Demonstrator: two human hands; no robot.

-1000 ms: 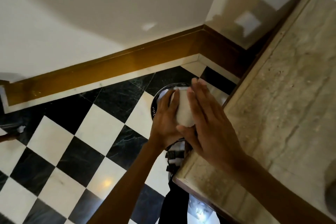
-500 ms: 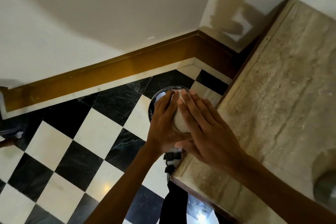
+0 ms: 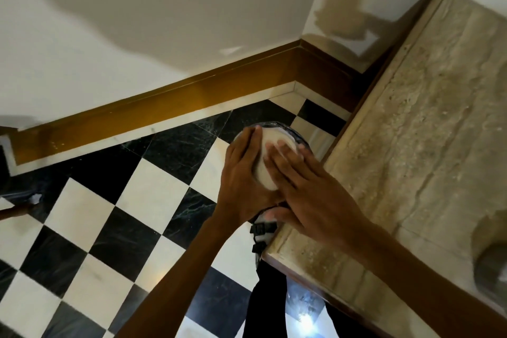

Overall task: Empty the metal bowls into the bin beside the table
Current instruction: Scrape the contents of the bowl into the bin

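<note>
A pale metal bowl is tipped on its side over the round dark bin, which stands on the floor beside the table's left edge. My left hand grips the bowl from the left. Lying flat with straight fingers, my right hand rests against the bowl's underside, its thumb below. What is inside the bowl is hidden. Part of a second metal bowl shows on the stone table at the right edge of the view.
The floor is black and white checkered tile, with a brown skirting board along the wall behind the bin. The table's near corner juts out just below my hands. A black strap with buckles hangs by that corner.
My right hand, lifted off the bowl a second ago, has come down flat onto its underside. My left hand has kept its grip over the bin.
</note>
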